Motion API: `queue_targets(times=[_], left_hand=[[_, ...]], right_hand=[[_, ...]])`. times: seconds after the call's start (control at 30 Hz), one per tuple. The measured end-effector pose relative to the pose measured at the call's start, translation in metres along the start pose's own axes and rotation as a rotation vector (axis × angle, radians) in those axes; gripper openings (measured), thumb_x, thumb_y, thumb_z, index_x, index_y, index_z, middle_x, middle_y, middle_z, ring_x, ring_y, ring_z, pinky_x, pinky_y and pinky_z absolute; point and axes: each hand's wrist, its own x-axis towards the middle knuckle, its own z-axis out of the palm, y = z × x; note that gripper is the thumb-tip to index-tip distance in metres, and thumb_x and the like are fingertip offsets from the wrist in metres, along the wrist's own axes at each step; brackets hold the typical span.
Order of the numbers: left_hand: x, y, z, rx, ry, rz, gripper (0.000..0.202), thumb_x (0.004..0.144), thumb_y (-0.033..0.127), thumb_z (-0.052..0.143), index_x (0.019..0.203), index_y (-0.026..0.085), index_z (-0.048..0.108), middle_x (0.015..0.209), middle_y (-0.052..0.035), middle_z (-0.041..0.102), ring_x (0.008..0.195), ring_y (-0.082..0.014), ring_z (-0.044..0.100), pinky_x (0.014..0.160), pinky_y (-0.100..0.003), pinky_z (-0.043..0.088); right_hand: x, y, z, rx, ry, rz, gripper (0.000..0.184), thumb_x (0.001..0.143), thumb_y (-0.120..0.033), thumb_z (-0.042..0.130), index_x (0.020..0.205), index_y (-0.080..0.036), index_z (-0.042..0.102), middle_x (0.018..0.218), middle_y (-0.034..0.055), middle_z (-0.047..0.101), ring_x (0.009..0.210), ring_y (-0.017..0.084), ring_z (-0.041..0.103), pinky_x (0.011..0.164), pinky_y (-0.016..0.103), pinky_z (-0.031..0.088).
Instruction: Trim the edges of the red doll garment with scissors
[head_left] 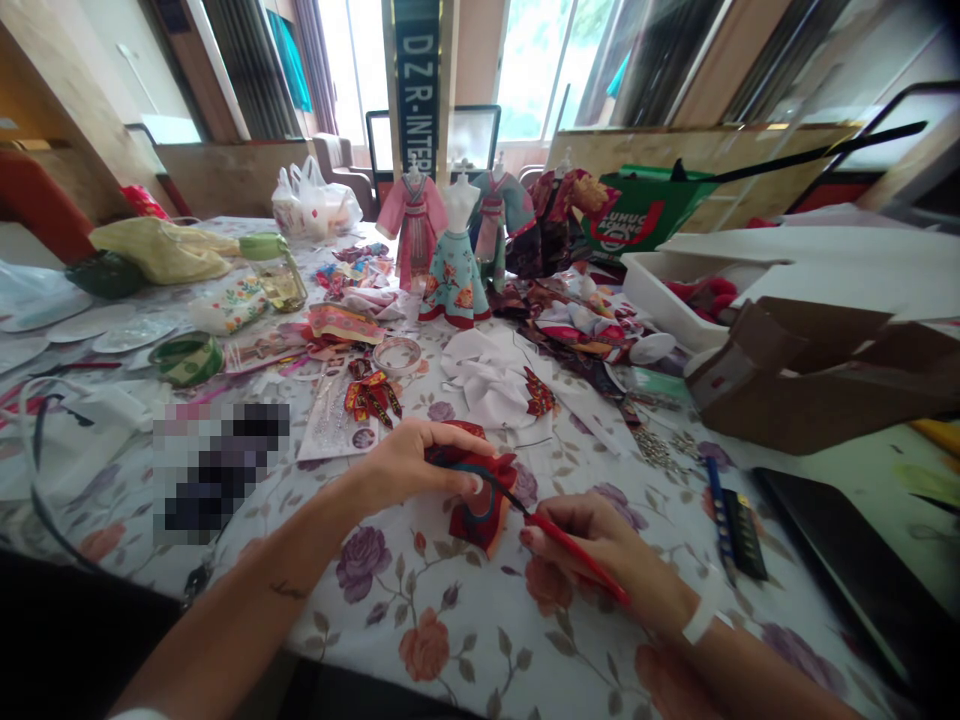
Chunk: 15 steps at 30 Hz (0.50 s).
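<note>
Pinching a small red cloth piece (466,528) between thumb and fingers, the left hand (431,462) held it just above the near middle of the table, its blue-edged curve turned up. The right hand (589,535) was curled around red-handled scissors (581,562), their dark blades reaching in at the cloth, close to the left thumb. From where I stood I couldn't tell whether the blades were spread or together. I took the step to be careful snipping along that curved edge; the next move seemed to call for a steady, narrow pinch, the layers kept flat, and the tips clear of the thumb.

Under it all lay a flowered tablecloth (409,555). Just beyond the hands sat a crumpled white cloth (480,375), with a roll of clear tape (397,355) and a red bow (373,398) to its left. Farther back, little dress forms wore robes, one of them in a blue skirt (452,270), scraps heaped around them. A cardboard box (787,385) stood on the right, near a blue pen (718,510); a green tape roll (186,358) lay on the left. Behind, a lettered pillar (418,90) rose between bright windows (551,60).
</note>
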Motion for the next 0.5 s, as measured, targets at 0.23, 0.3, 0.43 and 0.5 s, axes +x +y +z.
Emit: queue_targets(times=[0.23, 0.3, 0.43, 0.5], left_hand=[[-0.0002, -0.0019, -0.0008, 0.008, -0.007, 0.017, 0.04, 0.065, 0.019, 0.077, 0.104, 0.016, 0.07, 0.11, -0.0084, 0.068, 0.106, -0.0264, 0.06, 0.09, -0.031, 0.048], [-0.0004, -0.002, -0.0005, 0.017, -0.006, 0.03, 0.04, 0.065, 0.019, 0.077, 0.104, 0.016, 0.07, 0.109, -0.0087, 0.068, 0.106, -0.0265, 0.06, 0.09, -0.031, 0.048], [-0.0006, -0.0026, 0.0003, 0.026, -0.014, 0.045, 0.04, 0.065, 0.019, 0.076, 0.104, 0.015, 0.07, 0.109, -0.0091, 0.069, 0.106, -0.0266, 0.061, 0.091, -0.033, 0.048], [-0.0003, -0.0036, 0.0006, 0.028, -0.021, 0.05, 0.04, 0.065, 0.019, 0.076, 0.105, 0.016, 0.07, 0.108, -0.0091, 0.069, 0.106, -0.027, 0.061, 0.091, -0.033, 0.048]], right_hand=[[-0.0002, -0.0001, 0.0013, 0.049, -0.017, -0.031, 0.042, 0.066, -0.041, 0.075, 0.048, -0.017, 0.046, 0.038, -0.0028, 0.049, 0.042, 0.015, 0.055, 0.045, 0.025, 0.042], [-0.0008, -0.0003, 0.0018, 0.031, -0.009, -0.028, 0.042, 0.067, -0.042, 0.075, 0.048, -0.017, 0.046, 0.039, -0.0019, 0.051, 0.043, 0.014, 0.056, 0.045, 0.024, 0.04], [-0.0016, -0.0021, 0.0026, 0.007, -0.004, -0.012, 0.045, 0.067, -0.045, 0.074, 0.048, -0.017, 0.044, 0.04, -0.0018, 0.052, 0.044, 0.014, 0.056, 0.046, 0.023, 0.04], [-0.0016, -0.0034, 0.0026, -0.025, -0.003, 0.004, 0.044, 0.067, -0.047, 0.073, 0.05, -0.017, 0.045, 0.042, -0.0009, 0.055, 0.044, 0.014, 0.056, 0.043, 0.022, 0.036]])
